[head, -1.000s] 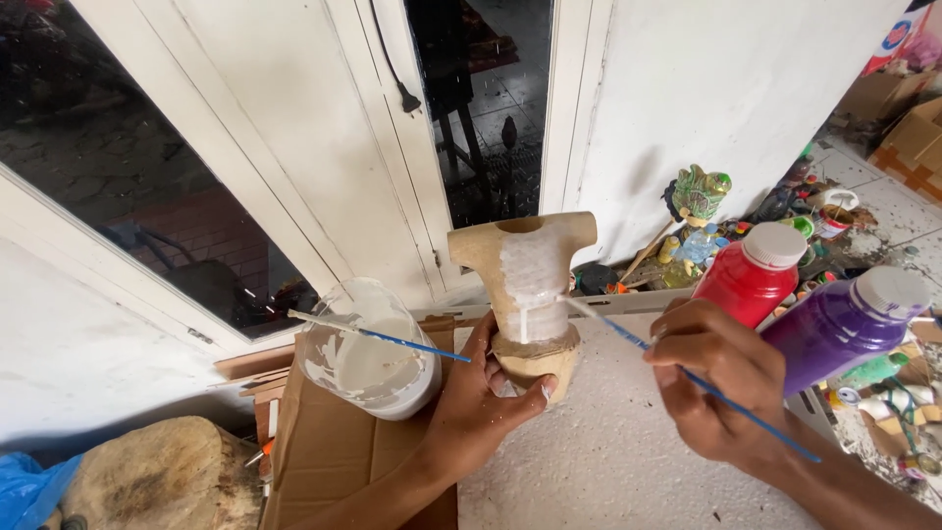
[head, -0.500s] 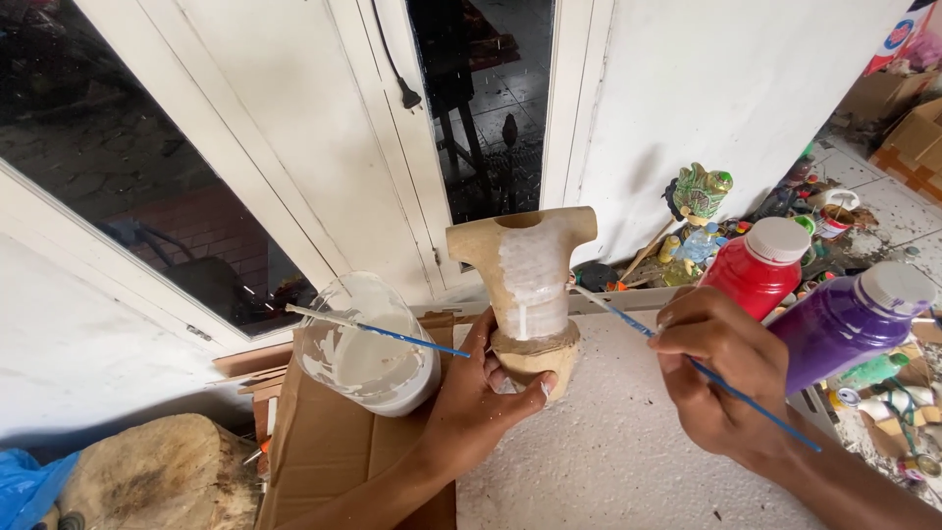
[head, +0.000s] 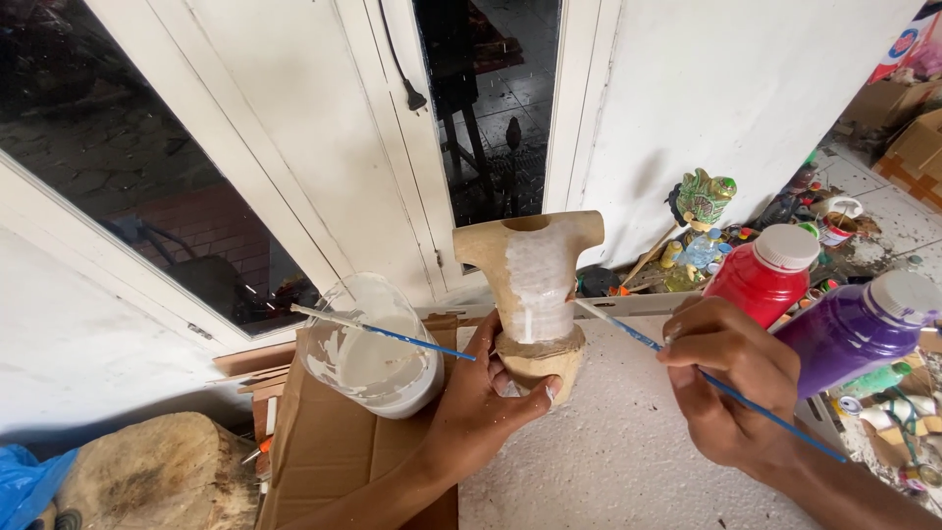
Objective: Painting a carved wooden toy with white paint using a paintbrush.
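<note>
Two brushes (head: pixel 711 380), two paint bottles (head: pixel 764 275), one wooden figure (head: pixel 531 285), one tub (head: pixel 368 348).

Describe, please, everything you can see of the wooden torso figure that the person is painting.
The wooden torso figure looks like pale carved wood: broad shoulders, a round neck hole on top, a narrow waist and a flared base. Its front is partly coated with white paint, while the shoulders and base are bare. It stands upright on the speckled white surface. The left hand grips its base, and the tip of the thin blue brush, held by the right hand, meets its right side.
</note>
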